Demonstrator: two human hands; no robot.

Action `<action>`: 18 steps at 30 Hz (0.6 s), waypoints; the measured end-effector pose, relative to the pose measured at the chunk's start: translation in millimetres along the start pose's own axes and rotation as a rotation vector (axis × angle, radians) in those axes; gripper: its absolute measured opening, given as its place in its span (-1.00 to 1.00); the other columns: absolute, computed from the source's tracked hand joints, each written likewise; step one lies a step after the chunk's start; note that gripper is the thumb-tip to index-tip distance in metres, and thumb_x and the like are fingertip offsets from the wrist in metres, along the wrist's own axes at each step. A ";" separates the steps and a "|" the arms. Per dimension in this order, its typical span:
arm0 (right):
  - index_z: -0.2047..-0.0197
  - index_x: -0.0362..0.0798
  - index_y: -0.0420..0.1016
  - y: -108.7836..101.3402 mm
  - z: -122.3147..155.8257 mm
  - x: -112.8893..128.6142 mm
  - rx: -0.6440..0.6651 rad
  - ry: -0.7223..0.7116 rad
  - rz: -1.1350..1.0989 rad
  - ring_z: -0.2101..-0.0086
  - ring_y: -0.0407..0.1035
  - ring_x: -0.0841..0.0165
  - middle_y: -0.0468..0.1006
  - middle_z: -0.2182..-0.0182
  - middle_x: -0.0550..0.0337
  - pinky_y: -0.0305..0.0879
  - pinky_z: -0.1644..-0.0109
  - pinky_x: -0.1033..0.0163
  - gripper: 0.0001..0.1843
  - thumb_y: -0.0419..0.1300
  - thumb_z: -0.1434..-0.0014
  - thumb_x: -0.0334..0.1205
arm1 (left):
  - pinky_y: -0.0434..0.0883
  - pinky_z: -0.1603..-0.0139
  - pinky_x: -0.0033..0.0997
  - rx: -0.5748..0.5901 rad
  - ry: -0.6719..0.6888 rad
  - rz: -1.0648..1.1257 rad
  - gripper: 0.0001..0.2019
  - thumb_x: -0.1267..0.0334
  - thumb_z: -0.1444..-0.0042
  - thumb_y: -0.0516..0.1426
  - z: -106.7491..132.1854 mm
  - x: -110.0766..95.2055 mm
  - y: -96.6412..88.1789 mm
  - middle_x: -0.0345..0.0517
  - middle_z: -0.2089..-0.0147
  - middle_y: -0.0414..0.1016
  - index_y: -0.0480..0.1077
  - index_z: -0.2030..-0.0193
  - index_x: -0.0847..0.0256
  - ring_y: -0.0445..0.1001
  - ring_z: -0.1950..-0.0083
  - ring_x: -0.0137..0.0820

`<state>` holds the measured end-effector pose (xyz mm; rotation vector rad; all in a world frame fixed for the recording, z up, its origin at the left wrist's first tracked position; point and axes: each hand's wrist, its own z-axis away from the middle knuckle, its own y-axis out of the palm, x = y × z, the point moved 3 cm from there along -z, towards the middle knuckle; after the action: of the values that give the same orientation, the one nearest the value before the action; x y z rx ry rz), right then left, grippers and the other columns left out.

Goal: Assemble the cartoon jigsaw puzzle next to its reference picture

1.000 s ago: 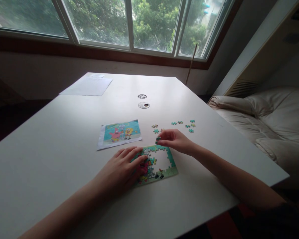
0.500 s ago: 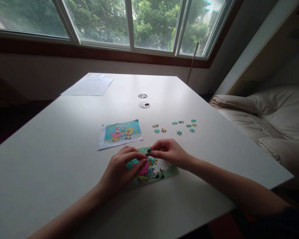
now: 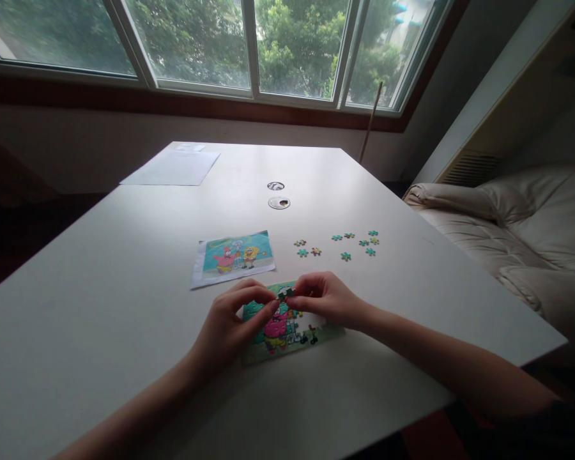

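Observation:
A partly assembled jigsaw puzzle (image 3: 276, 329) lies in its board near the table's front, with a pink cartoon figure on its left half and a bare pale area at right. Above its upper part, a dark green jigsaw piece (image 3: 286, 293) is held between the fingertips of both hands. My left hand (image 3: 232, 319) pinches the piece's left side with thumb and fingers. My right hand (image 3: 333, 299) grips it from the right, its thumb and forefinger closed. Fingers cover part of the puzzle's top edge.
Several loose jigsaw pieces (image 3: 345, 257) are scattered beyond my right hand. A printed reference picture (image 3: 237, 255) lies beyond my left hand. Two round discs (image 3: 278, 203) and white paper sheets (image 3: 170, 168) rest farther back on the white table (image 3: 100, 268). A cream sofa (image 3: 517, 223) stands at right.
My left fingertips have come up onto the jigsaw piece, which now shows more plainly between both hands. My right hand has lowered slightly. The loose pieces lie as before.

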<state>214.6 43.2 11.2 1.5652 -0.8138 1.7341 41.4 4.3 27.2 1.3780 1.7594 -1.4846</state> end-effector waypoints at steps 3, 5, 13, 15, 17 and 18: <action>0.44 -0.15 0.47 -1.0 1.8 3.9 0.033 -0.002 0.071 0.56 0.18 0.53 0.41 0.58 0.28 0.08 0.51 0.38 -0.66 0.35 0.08 -0.02 | 0.35 0.32 -0.42 0.008 -0.001 0.009 -0.84 0.23 -0.13 0.14 -0.4 -0.2 -0.3 -0.15 0.39 0.42 0.43 0.42 0.23 0.40 0.34 -0.40; 0.38 -0.15 0.50 -4.6 3.3 9.2 0.031 -0.036 0.165 0.57 0.16 0.53 0.41 0.57 0.27 0.07 0.51 0.38 -0.69 0.33 0.04 -0.04 | 0.35 0.30 -0.42 0.020 -0.011 0.023 -0.84 0.23 -0.12 0.13 -0.6 0.2 -0.6 -0.15 0.38 0.42 0.43 0.42 0.23 0.41 0.33 -0.40; 0.35 -0.11 0.55 -14.3 7.1 24.4 -0.039 -0.188 0.413 0.54 0.15 0.52 0.46 0.53 0.24 0.11 0.48 0.37 -0.79 0.26 -0.07 -0.12 | 0.35 0.28 -0.40 0.049 -0.041 0.028 -0.82 0.19 -0.12 0.13 0.2 6.1 -0.3 -0.15 0.37 0.40 0.42 0.43 0.22 0.39 0.32 -0.38; 0.37 -0.09 0.56 -12.2 8.2 25.6 -0.028 -0.205 0.465 0.52 0.18 0.51 0.48 0.52 0.23 0.13 0.45 0.37 -0.84 0.26 -0.06 -0.16 | 0.35 0.27 -0.39 0.063 -0.036 0.026 -0.83 0.19 -0.12 0.13 0.8 8.0 0.1 -0.14 0.36 0.40 0.43 0.41 0.21 0.39 0.30 -0.38; 0.37 -0.09 0.56 -9.9 8.9 25.5 -0.011 -0.194 0.491 0.51 0.21 0.50 0.49 0.52 0.23 0.14 0.43 0.36 -0.86 0.26 -0.06 -0.19 | 0.34 0.27 -0.40 0.074 -0.032 0.029 -0.84 0.20 -0.13 0.13 1.1 9.1 0.4 -0.14 0.35 0.40 0.43 0.40 0.21 0.39 0.30 -0.38; 0.36 -0.09 0.56 -9.0 9.0 25.1 -0.005 -0.183 0.493 0.51 0.21 0.49 0.49 0.52 0.23 0.14 0.43 0.36 -0.86 0.25 -0.06 -0.19 | 0.34 0.27 -0.40 0.076 -0.032 0.031 -0.84 0.20 -0.13 0.13 1.0 9.2 0.4 -0.14 0.35 0.40 0.43 0.40 0.21 0.39 0.30 -0.39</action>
<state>225.3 42.8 37.2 1.6296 -1.3872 1.9324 37.9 6.9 19.1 1.4045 1.6707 -1.5635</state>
